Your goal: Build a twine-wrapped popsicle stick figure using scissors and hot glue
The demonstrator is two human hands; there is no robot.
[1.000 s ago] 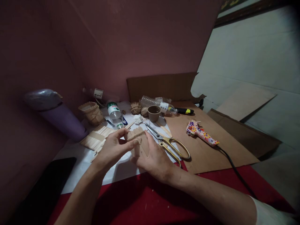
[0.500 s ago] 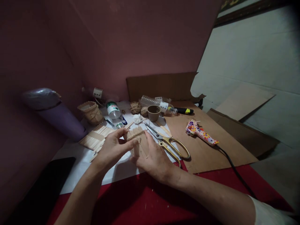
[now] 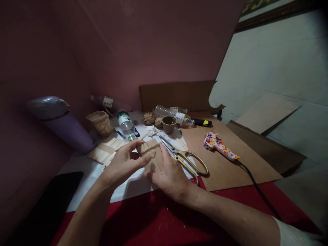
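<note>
Between my hands is a craft-stick piece (image 3: 155, 160), flat wooden sticks set side by side with a braided twine band across the upper part and a thin loose end below it. My left hand (image 3: 126, 159) pinches its left edge with the fingertips, the thumb over the front near the twine. My right hand (image 3: 170, 174) wraps the right side and bottom, fingers behind and thumb underneath. Just right of it lie gold-handled scissors (image 3: 188, 159), blades partly apart. Its back is hidden.
A stack of craft sticks (image 3: 102, 153) and a stick-covered pot (image 3: 101, 123) stand left. Behind are plastic bottles (image 3: 124, 120), twine balls (image 3: 149, 118) and a brown cup (image 3: 169, 125). A flowered glue gun (image 3: 220, 147) with a cord rests on cardboard (image 3: 246, 174) at right.
The view has shifted slightly. My left thumb has moved a little down off the twine band, showing more of the knot area. Both hands keep hold of the craft-stick piece.
</note>
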